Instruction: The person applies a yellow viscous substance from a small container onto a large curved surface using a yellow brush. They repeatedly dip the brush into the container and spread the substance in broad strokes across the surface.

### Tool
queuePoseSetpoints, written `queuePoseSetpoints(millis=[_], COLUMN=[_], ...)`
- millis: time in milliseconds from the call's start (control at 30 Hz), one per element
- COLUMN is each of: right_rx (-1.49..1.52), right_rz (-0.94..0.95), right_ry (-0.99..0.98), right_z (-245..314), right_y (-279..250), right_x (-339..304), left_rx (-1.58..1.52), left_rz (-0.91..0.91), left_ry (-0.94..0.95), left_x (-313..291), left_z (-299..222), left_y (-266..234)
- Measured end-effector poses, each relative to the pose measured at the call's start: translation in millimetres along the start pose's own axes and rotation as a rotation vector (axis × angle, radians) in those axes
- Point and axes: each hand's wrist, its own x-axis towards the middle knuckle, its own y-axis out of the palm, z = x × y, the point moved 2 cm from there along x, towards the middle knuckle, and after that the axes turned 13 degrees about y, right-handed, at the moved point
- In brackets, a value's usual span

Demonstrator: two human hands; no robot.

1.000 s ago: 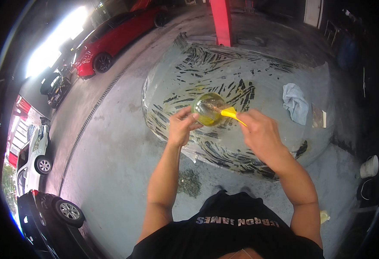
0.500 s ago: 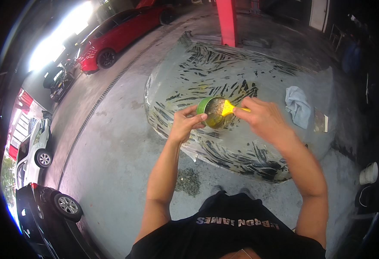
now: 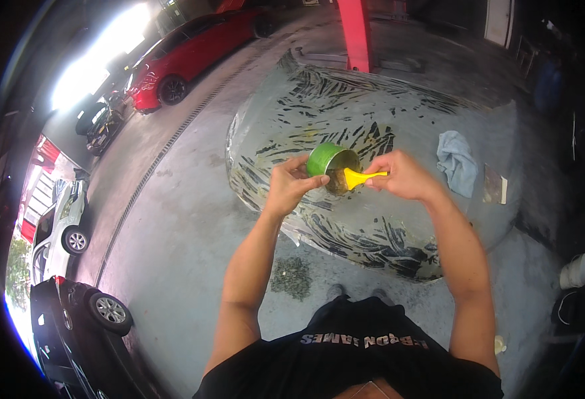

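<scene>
My left hand (image 3: 290,187) grips a round green can (image 3: 324,159) from its left side, thumb near the rim. The can is tipped with its mouth toward my right hand, and its inside looks brownish and wet. With my right hand (image 3: 401,174) I pinch the handle of a yellow paintbrush (image 3: 360,177). Its flared end is at the can's mouth; the tip is hidden inside. Both hands are above a broad grey panel (image 3: 412,139) shaped like a car hood, with dark streaks and yellowish smears across it.
A light blue cloth (image 3: 457,163) and a small flat piece (image 3: 495,185) lie on the panel's right side. Beyond the panel stands a red post (image 3: 354,36). A white bucket (image 3: 575,271) is at right. Parked at left are red (image 3: 193,50), white (image 3: 56,229) and black (image 3: 73,326) cars.
The can has tipped further, showing more of its green side. My right hand has lowered slightly, and the paintbrush has moved lower at the can's mouth.
</scene>
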Motion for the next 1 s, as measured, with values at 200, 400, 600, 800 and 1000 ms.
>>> queuePoseSetpoints(millis=[200,400,600,800,1000], right_rx=[0.821,0.969,0.979,0.743,0.347], right_rz=[0.158,0.188,0.031,-0.099,-0.247], right_ry=[0.312,0.283,0.242,0.248,0.319], right_z=[-41,-43,-29,-13,9], right_y=[23,0,-32,-35,11], right_x=[-9,-18,0,71,204], left_rx=[-0.264,-0.353,-0.458,-0.501,-0.468], left_rz=[-0.207,-0.517,-0.897,-1.113,-1.25], left_ry=[-0.153,-0.175,-0.144,-0.108,-0.162], left_x=[-21,-36,-78,-155,-227], left_z=[28,38,51,54,99], left_y=[0,-17,-63,-115,-183])
